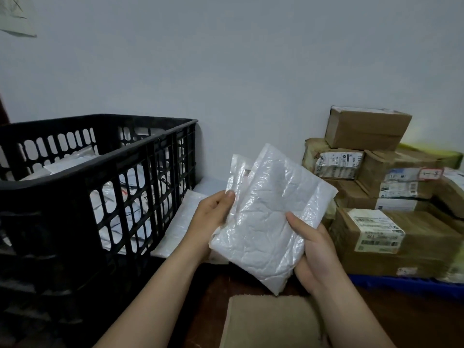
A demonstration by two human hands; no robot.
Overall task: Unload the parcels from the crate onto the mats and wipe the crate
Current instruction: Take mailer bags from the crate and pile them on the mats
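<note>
Pale wall [226, 71] backs a black crate [62, 183] on the left, white parcels [67, 164] heaped inside. Between it and cardboard boxes [391, 234] stacked on the right blue mat [401, 282], left hand [213, 209] and right hand [316, 257] both grip a plastic parcel [271, 217] over the near tan mat [271, 320].

The left hand [213, 212] and right hand [316, 254] are bare, as are both forearms [155, 292].

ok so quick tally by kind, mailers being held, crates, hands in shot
white bubble mailers, held: 2
black crate: 1
hands, left hand and right hand: 2
total: 5
</note>
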